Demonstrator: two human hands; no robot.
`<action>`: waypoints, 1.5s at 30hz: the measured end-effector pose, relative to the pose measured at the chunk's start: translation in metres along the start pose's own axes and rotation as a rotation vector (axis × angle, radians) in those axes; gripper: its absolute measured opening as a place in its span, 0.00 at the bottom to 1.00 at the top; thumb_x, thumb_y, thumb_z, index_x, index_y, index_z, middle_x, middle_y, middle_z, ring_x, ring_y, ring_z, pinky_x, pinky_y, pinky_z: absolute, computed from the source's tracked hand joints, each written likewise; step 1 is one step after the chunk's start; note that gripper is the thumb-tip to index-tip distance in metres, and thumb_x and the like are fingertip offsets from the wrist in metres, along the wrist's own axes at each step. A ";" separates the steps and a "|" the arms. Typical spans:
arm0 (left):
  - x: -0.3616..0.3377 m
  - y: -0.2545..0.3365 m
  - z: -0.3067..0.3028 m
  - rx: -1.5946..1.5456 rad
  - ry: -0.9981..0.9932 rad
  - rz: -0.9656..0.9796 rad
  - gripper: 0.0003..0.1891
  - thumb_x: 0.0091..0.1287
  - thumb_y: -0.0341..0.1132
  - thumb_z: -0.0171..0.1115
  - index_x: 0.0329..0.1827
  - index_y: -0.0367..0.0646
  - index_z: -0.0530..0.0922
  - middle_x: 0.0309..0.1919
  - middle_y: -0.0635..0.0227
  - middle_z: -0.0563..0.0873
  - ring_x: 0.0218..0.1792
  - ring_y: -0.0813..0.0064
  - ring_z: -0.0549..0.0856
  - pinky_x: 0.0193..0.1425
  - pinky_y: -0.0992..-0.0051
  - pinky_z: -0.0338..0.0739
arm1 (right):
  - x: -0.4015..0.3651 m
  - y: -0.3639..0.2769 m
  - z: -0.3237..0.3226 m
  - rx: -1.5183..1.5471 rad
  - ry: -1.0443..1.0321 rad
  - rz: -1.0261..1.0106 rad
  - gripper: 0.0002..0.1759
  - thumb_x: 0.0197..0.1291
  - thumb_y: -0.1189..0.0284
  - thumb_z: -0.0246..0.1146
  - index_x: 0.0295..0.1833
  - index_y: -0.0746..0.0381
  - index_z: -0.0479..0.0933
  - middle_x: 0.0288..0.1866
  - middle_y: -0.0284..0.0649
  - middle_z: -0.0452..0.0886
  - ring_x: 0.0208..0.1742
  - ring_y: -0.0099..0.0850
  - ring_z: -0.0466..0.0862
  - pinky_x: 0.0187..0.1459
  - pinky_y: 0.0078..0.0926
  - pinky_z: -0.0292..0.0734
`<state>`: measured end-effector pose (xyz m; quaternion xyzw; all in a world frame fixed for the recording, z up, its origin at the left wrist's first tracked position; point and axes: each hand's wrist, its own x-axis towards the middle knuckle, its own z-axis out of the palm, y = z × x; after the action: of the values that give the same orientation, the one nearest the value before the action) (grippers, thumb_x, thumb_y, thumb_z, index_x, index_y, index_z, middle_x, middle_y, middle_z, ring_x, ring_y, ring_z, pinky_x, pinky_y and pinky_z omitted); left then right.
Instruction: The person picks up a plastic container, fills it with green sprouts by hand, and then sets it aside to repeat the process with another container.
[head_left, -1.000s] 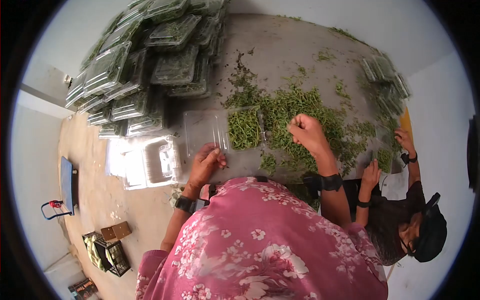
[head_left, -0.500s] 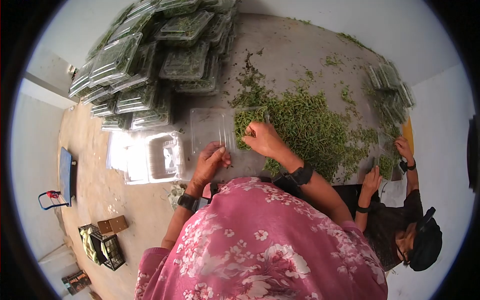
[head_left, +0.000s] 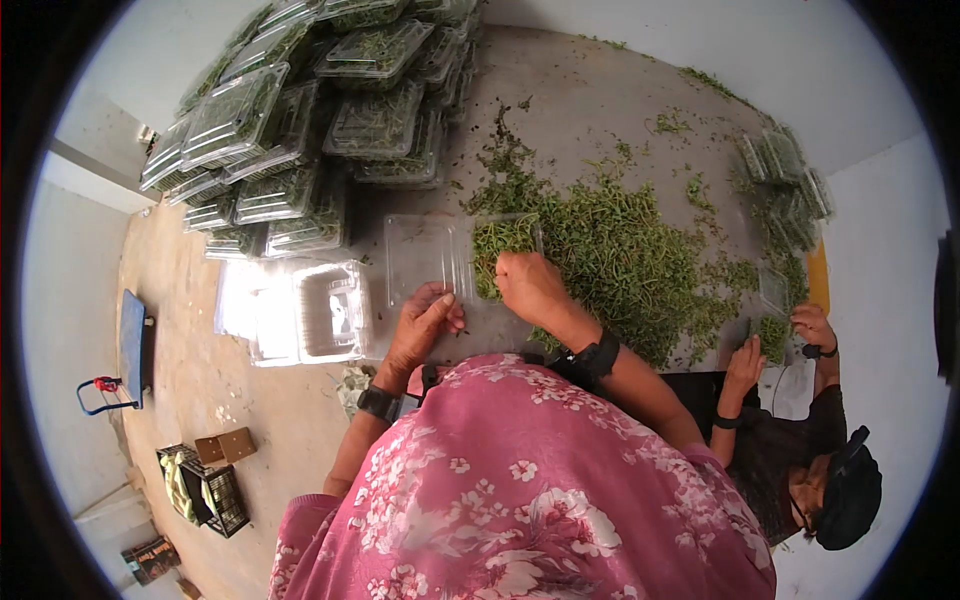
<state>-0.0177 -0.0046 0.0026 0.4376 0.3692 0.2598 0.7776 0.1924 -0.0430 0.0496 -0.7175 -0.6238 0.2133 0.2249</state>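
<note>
A clear plastic clamshell box [head_left: 424,250] lies open on the grey table [head_left: 590,110], its lid half on the left and its right half filled with green sprigs [head_left: 505,236]. My left hand [head_left: 428,318] is at the near edge of the lid, fingers curled; what they grip, if anything, is too small to tell. Over the near part of the filled half, my right hand [head_left: 528,283] is closed, its fingertips down at the greens and partly hidden. Right of the box spreads a large loose heap of greens [head_left: 620,260].
Filled boxes [head_left: 370,125] are piled at the back left, with a stack of empty boxes [head_left: 335,310] nearer. A co-worker [head_left: 800,450] handles a small box of greens at the right. A blue trolley [head_left: 132,350] and black crate [head_left: 225,500] stand on the floor.
My right hand has moved slightly right and nearer over the filled half. My left hand has barely moved. The co-worker's far hand has shifted nearer.
</note>
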 end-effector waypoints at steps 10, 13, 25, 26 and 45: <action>0.000 0.002 0.002 -0.017 -0.006 -0.006 0.16 0.71 0.37 0.55 0.55 0.38 0.70 0.32 0.64 0.82 0.31 0.76 0.81 0.37 0.78 0.76 | 0.002 -0.005 -0.010 0.058 0.057 -0.080 0.04 0.54 0.73 0.60 0.34 0.63 0.75 0.31 0.48 0.79 0.34 0.49 0.80 0.36 0.45 0.75; 0.000 0.001 0.001 -0.028 -0.004 -0.017 0.15 0.71 0.37 0.55 0.54 0.38 0.70 0.33 0.65 0.82 0.31 0.76 0.81 0.37 0.78 0.76 | 0.005 -0.016 -0.016 0.101 0.103 -0.202 0.07 0.54 0.74 0.60 0.39 0.62 0.74 0.36 0.48 0.78 0.37 0.50 0.79 0.37 0.45 0.74; 0.002 -0.004 0.000 -0.069 -0.002 -0.009 0.17 0.70 0.37 0.57 0.56 0.36 0.69 0.32 0.63 0.81 0.31 0.74 0.81 0.36 0.77 0.76 | 0.020 -0.017 0.013 -0.180 -0.118 -0.085 0.12 0.50 0.79 0.59 0.43 0.69 0.76 0.43 0.52 0.80 0.41 0.50 0.84 0.40 0.42 0.81; 0.002 -0.004 0.000 -0.061 -0.001 -0.007 0.17 0.70 0.37 0.57 0.56 0.36 0.69 0.32 0.63 0.81 0.31 0.74 0.81 0.36 0.77 0.75 | 0.020 -0.018 0.017 -0.185 -0.100 -0.076 0.12 0.50 0.78 0.59 0.42 0.68 0.76 0.42 0.52 0.80 0.42 0.50 0.84 0.40 0.42 0.81; -0.001 0.000 0.004 -0.050 0.021 -0.021 0.17 0.71 0.36 0.55 0.56 0.35 0.69 0.31 0.64 0.82 0.30 0.75 0.82 0.36 0.79 0.75 | -0.042 0.165 -0.059 -0.132 0.370 0.427 0.07 0.60 0.70 0.65 0.35 0.59 0.73 0.29 0.46 0.72 0.32 0.47 0.75 0.30 0.50 0.73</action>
<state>-0.0145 -0.0070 0.0045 0.4113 0.3753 0.2655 0.7871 0.3533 -0.1082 0.0006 -0.8725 -0.4195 0.0803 0.2375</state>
